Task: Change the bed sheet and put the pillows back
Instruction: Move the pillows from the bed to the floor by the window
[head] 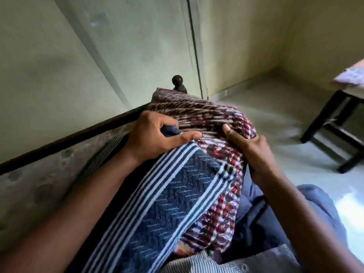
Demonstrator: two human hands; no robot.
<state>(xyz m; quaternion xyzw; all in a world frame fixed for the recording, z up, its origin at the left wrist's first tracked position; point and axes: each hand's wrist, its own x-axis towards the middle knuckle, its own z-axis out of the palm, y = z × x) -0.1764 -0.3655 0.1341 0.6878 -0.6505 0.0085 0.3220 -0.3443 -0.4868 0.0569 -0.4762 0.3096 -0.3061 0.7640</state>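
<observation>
Two hands (pixel 155 135) (pixel 251 152), two sheets (pixel 167 194) (pixel 206 115), one table (pixel 325 116).

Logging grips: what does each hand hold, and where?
Left hand grips the blue striped cloth at its top fold; right hand clasps the red patterned cloth along its right side.

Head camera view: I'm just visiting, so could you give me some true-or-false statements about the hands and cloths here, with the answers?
1. The left hand grips the blue striped cloth. True.
2. The right hand hangs empty. False: it holds the side of the red patterned cloth.
3. A dark round knob shows just beyond the cloths. True.
4. The dark-legged table stands on the left. False: it is on the right.
</observation>
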